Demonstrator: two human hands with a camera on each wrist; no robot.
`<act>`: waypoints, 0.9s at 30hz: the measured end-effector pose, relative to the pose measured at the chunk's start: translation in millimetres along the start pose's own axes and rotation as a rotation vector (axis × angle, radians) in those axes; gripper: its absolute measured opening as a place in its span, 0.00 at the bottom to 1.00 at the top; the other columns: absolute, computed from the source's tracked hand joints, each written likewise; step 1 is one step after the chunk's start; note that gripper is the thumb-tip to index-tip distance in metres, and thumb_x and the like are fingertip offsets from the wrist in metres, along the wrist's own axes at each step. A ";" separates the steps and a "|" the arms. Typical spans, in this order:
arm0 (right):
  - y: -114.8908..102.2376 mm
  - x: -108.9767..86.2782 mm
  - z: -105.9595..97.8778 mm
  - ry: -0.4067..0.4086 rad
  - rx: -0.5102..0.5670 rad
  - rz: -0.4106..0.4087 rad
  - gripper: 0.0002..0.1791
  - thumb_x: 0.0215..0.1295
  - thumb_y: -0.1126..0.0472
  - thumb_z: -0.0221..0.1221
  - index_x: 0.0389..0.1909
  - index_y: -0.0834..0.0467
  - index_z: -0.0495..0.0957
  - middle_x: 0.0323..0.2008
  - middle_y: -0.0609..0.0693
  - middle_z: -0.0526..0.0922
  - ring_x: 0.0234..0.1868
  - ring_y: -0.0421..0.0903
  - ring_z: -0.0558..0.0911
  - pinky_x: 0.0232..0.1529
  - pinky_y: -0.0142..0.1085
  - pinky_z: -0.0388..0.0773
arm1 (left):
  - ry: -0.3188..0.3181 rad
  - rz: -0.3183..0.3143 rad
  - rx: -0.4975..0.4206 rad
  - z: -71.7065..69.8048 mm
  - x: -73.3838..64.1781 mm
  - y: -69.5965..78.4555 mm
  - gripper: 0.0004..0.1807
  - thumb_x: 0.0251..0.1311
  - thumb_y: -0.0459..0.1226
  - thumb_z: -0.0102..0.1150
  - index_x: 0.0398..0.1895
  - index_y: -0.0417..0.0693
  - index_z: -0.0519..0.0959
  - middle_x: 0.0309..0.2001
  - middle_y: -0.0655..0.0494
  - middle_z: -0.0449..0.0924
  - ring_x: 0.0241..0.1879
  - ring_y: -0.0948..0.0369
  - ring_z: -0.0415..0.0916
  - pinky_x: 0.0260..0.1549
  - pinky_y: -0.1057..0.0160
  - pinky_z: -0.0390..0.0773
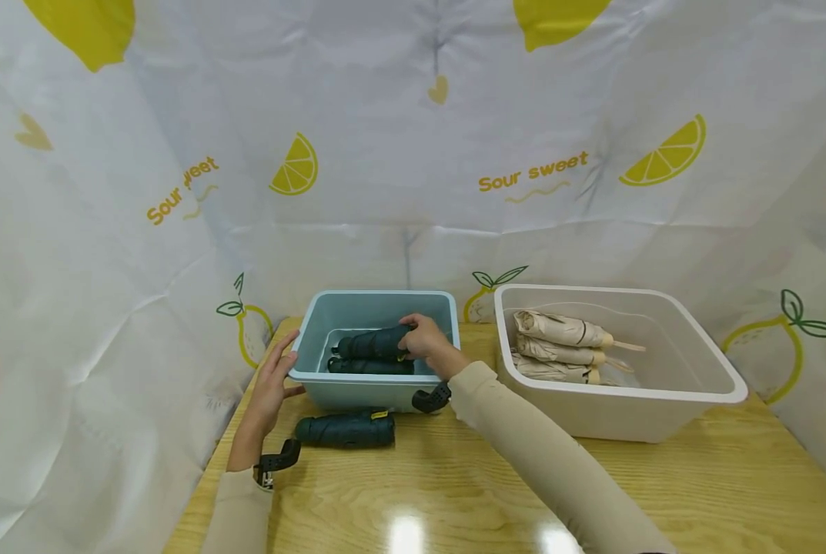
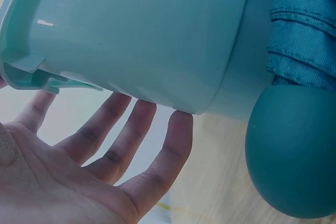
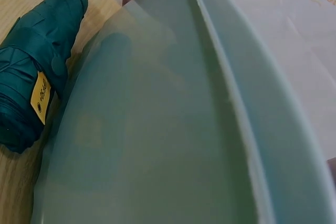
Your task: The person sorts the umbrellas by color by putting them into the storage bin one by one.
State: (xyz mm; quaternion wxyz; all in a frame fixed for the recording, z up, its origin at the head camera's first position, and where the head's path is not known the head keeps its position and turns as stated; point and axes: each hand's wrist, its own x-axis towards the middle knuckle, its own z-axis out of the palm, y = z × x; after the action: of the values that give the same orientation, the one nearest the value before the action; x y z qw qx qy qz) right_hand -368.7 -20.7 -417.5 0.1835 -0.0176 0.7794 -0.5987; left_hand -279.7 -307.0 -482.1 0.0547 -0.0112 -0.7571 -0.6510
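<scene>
Head view shows your left hand (image 1: 272,385) lying flat against the left end of the teal bin (image 1: 316,388), fingers straight and holding nothing. The left wrist view confirms it: open fingers (image 2: 176,145) spread under the bin's rim (image 2: 31,72), just bracing it. The bin looks like thin, smooth plastic, so it would likely slide on the glossy table (image 1: 662,485) without that brace.

Just right of that hand, in front of the bin, a spare umbrella (image 1: 346,430) lies on the table. The right wrist view shows its yellow tag (image 3: 40,94) and rounded end.

Further right, inside the bin, your right hand (image 1: 423,338) has its fingers curled over one end of a folded dark-teal umbrella (image 1: 374,342), which rests on a second umbrella (image 1: 371,367) beneath the grip. It should be light, with a stiff core under soft, slick fabric, so grip round the body rather than pinching loose folds.

Well right of the grip, the white bin (image 1: 724,388) holds beige umbrellas (image 1: 561,346).
</scene>
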 end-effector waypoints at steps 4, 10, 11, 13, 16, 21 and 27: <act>2.1 1.3 -0.7 -0.046 -0.066 0.019 0.33 0.70 0.74 0.54 0.76 0.61 0.63 0.75 0.64 0.62 0.67 0.61 0.74 0.61 0.50 0.79 | 0.002 0.002 -0.005 0.3 -0.4 1.2 0.30 0.82 0.52 0.38 0.82 0.60 0.54 0.81 0.47 0.50 0.73 0.42 0.58 0.58 0.27 0.72; 2.0 0.4 -1.9 -0.079 -0.113 0.047 0.38 0.70 0.71 0.54 0.80 0.58 0.55 0.77 0.63 0.60 0.58 0.58 0.76 0.60 0.51 0.75 | -0.007 0.006 -0.022 1.0 -0.8 3.0 0.29 0.82 0.50 0.39 0.82 0.59 0.55 0.78 0.42 0.56 0.71 0.42 0.61 0.58 0.26 0.72; 1.7 -0.2 -2.2 -0.078 -0.118 0.049 0.38 0.70 0.71 0.55 0.80 0.58 0.55 0.77 0.62 0.60 0.55 0.56 0.76 0.60 0.51 0.75 | -0.010 0.005 -0.024 0.9 -0.9 3.2 0.30 0.82 0.50 0.38 0.82 0.59 0.54 0.77 0.42 0.56 0.71 0.42 0.61 0.58 0.26 0.71; 1.2 -1.2 -3.0 -0.079 -0.117 0.050 0.38 0.71 0.70 0.55 0.80 0.58 0.55 0.77 0.62 0.62 0.48 0.55 0.74 0.58 0.52 0.74 | -0.015 0.006 -0.027 0.7 -0.9 3.3 0.30 0.82 0.50 0.38 0.82 0.59 0.54 0.77 0.41 0.57 0.71 0.42 0.61 0.59 0.26 0.71; 0.5 -3.7 -4.3 -0.082 -0.118 0.048 0.37 0.72 0.67 0.55 0.80 0.58 0.55 0.77 0.62 0.61 0.53 0.57 0.77 0.63 0.53 0.74 | -0.019 0.007 -0.028 0.2 -0.7 3.1 0.30 0.82 0.50 0.38 0.82 0.59 0.54 0.77 0.40 0.56 0.71 0.42 0.61 0.59 0.25 0.70; -0.2 -6.7 -5.1 -0.081 -0.122 0.041 0.36 0.74 0.63 0.53 0.80 0.58 0.54 0.79 0.61 0.56 0.73 0.65 0.66 0.72 0.59 0.66 | -0.020 0.007 -0.026 0.0 -0.5 2.5 0.30 0.82 0.50 0.38 0.82 0.59 0.53 0.76 0.40 0.57 0.71 0.42 0.61 0.58 0.26 0.71; 0.1 -9.0 -1.4 0.070 -0.177 -0.097 0.31 0.73 0.62 0.55 0.75 0.60 0.63 0.76 0.60 0.63 0.74 0.61 0.67 0.70 0.57 0.69 | -0.022 0.006 -0.026 0.0 -0.5 2.3 0.30 0.82 0.50 0.38 0.82 0.59 0.54 0.77 0.40 0.56 0.71 0.42 0.61 0.59 0.27 0.71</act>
State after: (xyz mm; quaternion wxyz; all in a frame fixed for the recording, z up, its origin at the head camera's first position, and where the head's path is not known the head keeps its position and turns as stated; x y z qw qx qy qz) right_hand -360.7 -17.1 -414.9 0.1248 -0.0507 0.8334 -0.5360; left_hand -279.0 -306.7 -479.9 0.0481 -0.0214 -0.7490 -0.6605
